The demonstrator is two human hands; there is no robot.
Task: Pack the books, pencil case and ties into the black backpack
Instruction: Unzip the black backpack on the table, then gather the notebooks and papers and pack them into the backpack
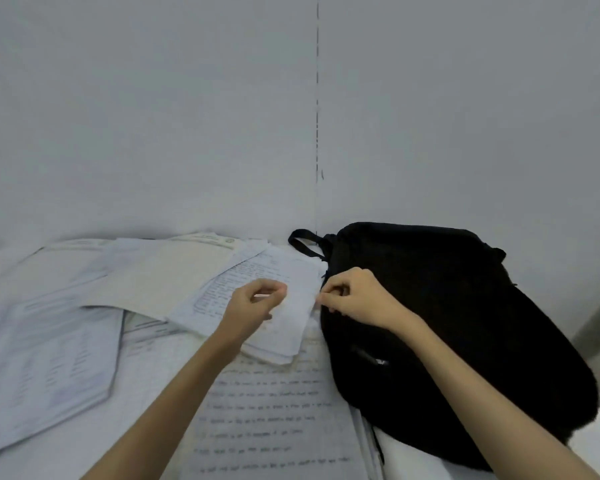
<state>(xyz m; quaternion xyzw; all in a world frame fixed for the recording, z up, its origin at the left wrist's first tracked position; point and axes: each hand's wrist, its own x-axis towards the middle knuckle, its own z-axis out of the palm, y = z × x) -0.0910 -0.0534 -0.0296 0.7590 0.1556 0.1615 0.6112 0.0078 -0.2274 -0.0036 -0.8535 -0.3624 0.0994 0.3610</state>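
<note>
The black backpack (447, 323) lies flat on the right of the table, its carry loop (302, 244) pointing to the back left. At the backpack's left edge, my right hand (354, 299) has its fingers curled and pinches something small there, apparently a zipper pull. My left hand (253, 303) hovers just left of it over a small stack of handwritten sheets (291, 337), with fingers curled toward the thumb and nothing visible in them. A printed book (49, 358) lies at the left. No pencil case or ties are in view.
Loose papers cover the table: a large handwritten sheet (274, 410) under my arms and a beige sheet (174, 278) behind. A grey wall (222, 133) rises directly behind the table. The table's right edge is beyond the backpack.
</note>
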